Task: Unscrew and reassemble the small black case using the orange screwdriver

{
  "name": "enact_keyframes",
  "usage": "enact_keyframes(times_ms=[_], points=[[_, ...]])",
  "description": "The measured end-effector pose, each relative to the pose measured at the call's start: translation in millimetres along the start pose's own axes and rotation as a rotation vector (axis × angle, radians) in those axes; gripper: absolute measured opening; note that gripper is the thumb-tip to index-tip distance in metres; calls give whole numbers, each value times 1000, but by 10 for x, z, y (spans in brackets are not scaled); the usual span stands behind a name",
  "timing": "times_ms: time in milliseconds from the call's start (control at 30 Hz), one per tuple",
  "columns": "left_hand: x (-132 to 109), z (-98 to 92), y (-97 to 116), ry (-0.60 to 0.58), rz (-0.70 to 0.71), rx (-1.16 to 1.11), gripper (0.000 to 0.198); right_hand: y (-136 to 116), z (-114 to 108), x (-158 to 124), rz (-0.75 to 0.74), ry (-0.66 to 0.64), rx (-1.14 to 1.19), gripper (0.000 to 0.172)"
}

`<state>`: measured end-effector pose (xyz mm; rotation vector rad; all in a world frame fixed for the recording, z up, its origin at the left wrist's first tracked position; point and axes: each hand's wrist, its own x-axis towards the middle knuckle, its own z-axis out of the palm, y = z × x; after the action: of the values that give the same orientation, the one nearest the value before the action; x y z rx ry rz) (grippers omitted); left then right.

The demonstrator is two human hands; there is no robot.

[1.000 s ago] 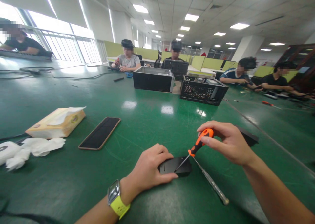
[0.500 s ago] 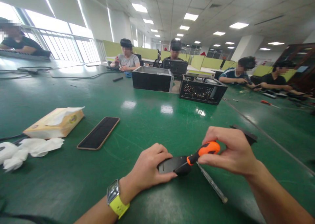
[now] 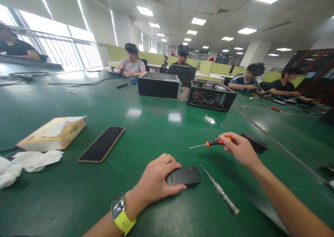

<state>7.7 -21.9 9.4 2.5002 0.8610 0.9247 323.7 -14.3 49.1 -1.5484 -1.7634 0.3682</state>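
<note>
My left hand (image 3: 159,178) grips a small black rectangular box (image 3: 186,177) by its left end, thumb and fingers on opposite sides, on the green table. A slot shows on its top face. My right hand (image 3: 238,148) pinches the handle of an orange-and-black screwdriver (image 3: 211,142), held above the table with its thin shaft pointing left, apart from the box. Between the box and my right forearm lies a second, slim screwdriver with a clear handle (image 3: 221,191). A flat black piece (image 3: 254,142) rests just beyond my right hand.
To the left are a phone (image 3: 101,144), a tissue pack (image 3: 52,134) and crumpled tissues (image 3: 36,160). Two black computer cases (image 3: 159,87) (image 3: 211,97) stand farther back. Several people sit around the table. Another orange screwdriver (image 3: 279,110) lies at the far right.
My right hand has lifted the orange-and-black screwdriver off the black box and moved it away and slightly up the view. My left hand keeps its hold on the box.
</note>
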Motion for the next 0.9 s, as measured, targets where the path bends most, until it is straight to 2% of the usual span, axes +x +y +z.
enact_keyframes(times_ms=[100, 200, 267, 300, 433, 467, 567, 700, 900], points=[[-2, -3, -1, -26, -2, -4, 47, 384, 65, -130, 24, -55, -67, 43], [-7, -5, -3, -36, -10, 8, 46, 473, 98, -292, 11, -45, -141, 41], [-10, -5, -3, -32, -24, 15, 45, 376, 108, -407, -12, -20, -254, 40], [-12, -3, -2, -30, -30, 14, 44, 296, 114, -467, -25, -53, -314, 38], [-18, 3, 6, -28, -47, 4, 44, -38, 147, -685, -100, -442, -433, 26], [-19, 5, 9, -26, -51, 5, 44, -90, 149, -720, -121, -496, -438, 21], [-22, 10, 11, -19, -65, 14, 44, -131, 105, -759, -120, -515, -440, 13], [-28, 23, 1, -12, -81, 4, 43, -74, -30, -720, -59, -559, -314, 18], [-33, 31, -4, -23, -90, -33, 42, -154, -46, -661, -178, -545, -119, 21]])
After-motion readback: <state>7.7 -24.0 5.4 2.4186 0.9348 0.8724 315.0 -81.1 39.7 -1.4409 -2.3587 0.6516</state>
